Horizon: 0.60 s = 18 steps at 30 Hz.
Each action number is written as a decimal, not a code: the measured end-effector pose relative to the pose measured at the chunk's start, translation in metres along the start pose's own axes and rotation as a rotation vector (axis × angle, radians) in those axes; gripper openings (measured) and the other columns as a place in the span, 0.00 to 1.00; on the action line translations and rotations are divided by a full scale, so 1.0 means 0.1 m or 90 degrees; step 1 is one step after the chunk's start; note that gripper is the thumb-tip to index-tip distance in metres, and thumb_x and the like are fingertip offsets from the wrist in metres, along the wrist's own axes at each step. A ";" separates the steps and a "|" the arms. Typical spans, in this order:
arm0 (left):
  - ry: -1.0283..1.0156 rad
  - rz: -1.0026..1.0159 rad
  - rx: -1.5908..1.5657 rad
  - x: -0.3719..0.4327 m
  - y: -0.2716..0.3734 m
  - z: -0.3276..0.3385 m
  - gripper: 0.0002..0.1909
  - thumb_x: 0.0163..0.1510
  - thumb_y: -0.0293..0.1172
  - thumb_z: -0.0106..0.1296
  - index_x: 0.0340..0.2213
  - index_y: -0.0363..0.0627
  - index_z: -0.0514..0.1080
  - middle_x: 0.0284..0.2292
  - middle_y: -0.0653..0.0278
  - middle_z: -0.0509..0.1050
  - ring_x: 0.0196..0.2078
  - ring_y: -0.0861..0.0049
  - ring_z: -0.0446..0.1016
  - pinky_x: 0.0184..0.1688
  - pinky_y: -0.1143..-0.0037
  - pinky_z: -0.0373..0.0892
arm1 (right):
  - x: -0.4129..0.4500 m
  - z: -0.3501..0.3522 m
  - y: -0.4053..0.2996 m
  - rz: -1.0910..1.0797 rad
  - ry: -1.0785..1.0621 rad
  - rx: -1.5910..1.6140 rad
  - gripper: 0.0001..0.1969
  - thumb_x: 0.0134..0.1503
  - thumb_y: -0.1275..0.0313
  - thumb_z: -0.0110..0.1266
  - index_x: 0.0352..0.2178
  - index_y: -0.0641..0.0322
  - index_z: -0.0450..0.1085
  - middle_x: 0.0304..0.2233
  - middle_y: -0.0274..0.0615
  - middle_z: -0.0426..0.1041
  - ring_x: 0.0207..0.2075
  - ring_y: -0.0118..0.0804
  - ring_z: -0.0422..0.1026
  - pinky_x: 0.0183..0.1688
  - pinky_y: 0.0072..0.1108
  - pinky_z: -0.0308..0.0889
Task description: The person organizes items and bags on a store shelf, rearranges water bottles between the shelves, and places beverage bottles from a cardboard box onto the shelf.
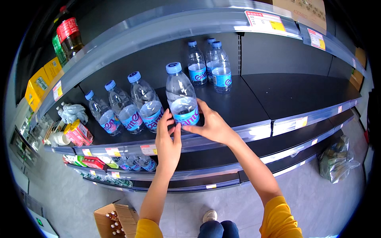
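A clear plastic water bottle with a blue cap and blue label [182, 92] stands upright at the front of the black shelf [221, 102], between my hands. My right hand [212, 122] holds its lower right side, thumb in front and fingers behind. My left hand [169, 134] is at its lower left side with the fingers apart; whether they touch the bottle I cannot tell. Directly to the left, similar bottles form a front row, the nearest one [147, 102] close to my left fingers. Several more bottles [220, 68] stand at the back of the shelf.
Price tags line the shelf edges, and the upper shelf rim [178, 17] curves overhead. Pink-labelled containers [79, 133] sit at the left. A cola bottle [69, 31] stands above. On the floor are an open cardboard box [126, 218] with small bottles and a plastic bag [336, 160].
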<state>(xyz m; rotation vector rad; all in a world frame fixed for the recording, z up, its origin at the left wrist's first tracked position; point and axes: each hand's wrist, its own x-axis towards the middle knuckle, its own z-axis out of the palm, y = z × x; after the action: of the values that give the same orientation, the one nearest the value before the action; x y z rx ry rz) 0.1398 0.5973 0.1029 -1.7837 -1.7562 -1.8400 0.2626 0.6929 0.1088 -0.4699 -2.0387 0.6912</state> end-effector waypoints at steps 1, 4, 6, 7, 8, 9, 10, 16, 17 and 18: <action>-0.001 0.004 0.008 0.00 0.03 -0.01 0.23 0.49 0.24 0.48 0.47 0.37 0.58 0.39 0.54 0.65 0.38 0.70 0.68 0.36 0.76 0.69 | 0.01 -0.01 0.00 0.004 -0.002 0.000 0.43 0.37 0.61 0.62 0.50 0.71 0.47 0.40 0.61 0.66 0.40 0.55 0.68 0.41 0.32 0.65; -0.006 0.010 0.055 -0.08 0.07 -0.05 0.22 0.49 0.22 0.47 0.47 0.36 0.58 0.39 0.53 0.64 0.40 0.68 0.67 0.40 0.75 0.68 | 0.01 -0.03 -0.04 0.012 -0.019 0.007 0.44 0.38 0.61 0.62 0.51 0.71 0.47 0.40 0.62 0.66 0.39 0.56 0.68 0.40 0.31 0.65; 0.003 -0.009 0.046 -0.06 0.19 -0.14 0.22 0.49 0.21 0.47 0.47 0.36 0.58 0.39 0.54 0.64 0.41 0.68 0.67 0.43 0.73 0.66 | 0.02 -0.07 -0.10 0.052 -0.040 -0.003 0.47 0.36 0.57 0.62 0.51 0.71 0.46 0.41 0.61 0.64 0.42 0.56 0.66 0.44 0.32 0.62; -0.014 -0.018 0.062 -0.07 0.30 -0.22 0.20 0.48 0.21 0.48 0.45 0.35 0.60 0.39 0.53 0.65 0.41 0.66 0.67 0.42 0.73 0.65 | 0.04 -0.09 -0.14 0.055 -0.039 -0.041 0.48 0.35 0.55 0.62 0.52 0.71 0.46 0.43 0.61 0.63 0.44 0.56 0.65 0.46 0.32 0.61; -0.016 0.015 0.107 -0.11 0.37 -0.27 0.19 0.48 0.22 0.48 0.44 0.35 0.61 0.39 0.53 0.66 0.41 0.65 0.67 0.42 0.73 0.65 | 0.02 -0.17 -0.22 0.067 -0.017 -0.109 0.49 0.35 0.53 0.62 0.52 0.71 0.46 0.45 0.60 0.61 0.46 0.55 0.63 0.47 0.32 0.60; -0.015 0.052 0.148 -0.20 0.44 -0.29 0.19 0.47 0.22 0.49 0.43 0.35 0.62 0.39 0.52 0.66 0.40 0.63 0.67 0.42 0.73 0.65 | -0.06 -0.27 -0.30 0.075 0.008 -0.181 0.50 0.34 0.51 0.62 0.52 0.71 0.46 0.48 0.60 0.59 0.47 0.54 0.62 0.48 0.32 0.59; -0.045 0.036 0.104 -0.27 0.60 -0.33 0.18 0.47 0.23 0.49 0.42 0.35 0.63 0.38 0.52 0.67 0.40 0.63 0.68 0.42 0.73 0.65 | -0.08 -0.39 -0.42 0.106 0.023 -0.179 0.49 0.36 0.52 0.61 0.52 0.69 0.46 0.50 0.57 0.56 0.48 0.53 0.62 0.48 0.32 0.59; -0.167 -0.039 0.026 -0.27 1.41 -0.64 0.17 0.46 0.25 0.50 0.40 0.39 0.65 0.38 0.54 0.69 0.40 0.62 0.69 0.41 0.74 0.65 | -0.30 -0.53 -1.08 0.067 -0.017 -0.205 0.38 0.44 0.61 0.56 0.51 0.68 0.48 0.50 0.54 0.55 0.50 0.52 0.59 0.50 0.33 0.56; -0.161 -0.037 0.025 -0.21 1.51 -0.70 0.17 0.46 0.25 0.50 0.40 0.39 0.65 0.38 0.54 0.69 0.40 0.62 0.69 0.41 0.74 0.65 | -0.31 -0.52 -1.20 0.056 -0.034 -0.207 0.36 0.44 0.62 0.56 0.51 0.67 0.49 0.52 0.53 0.54 0.51 0.51 0.57 0.53 0.35 0.52; -0.154 -0.025 0.019 -0.19 1.63 -0.77 0.17 0.47 0.25 0.50 0.40 0.39 0.65 0.38 0.55 0.69 0.40 0.62 0.69 0.41 0.73 0.65 | -0.33 -0.54 -1.36 0.069 -0.051 -0.193 0.35 0.44 0.63 0.55 0.51 0.66 0.49 0.52 0.52 0.54 0.52 0.51 0.56 0.54 0.36 0.50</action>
<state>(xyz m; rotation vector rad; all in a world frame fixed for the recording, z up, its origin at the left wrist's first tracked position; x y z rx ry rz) 0.2046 0.4733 0.2187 -2.0490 -1.8986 -1.6603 0.3178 0.5851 0.1977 -0.7429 -2.2182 0.4707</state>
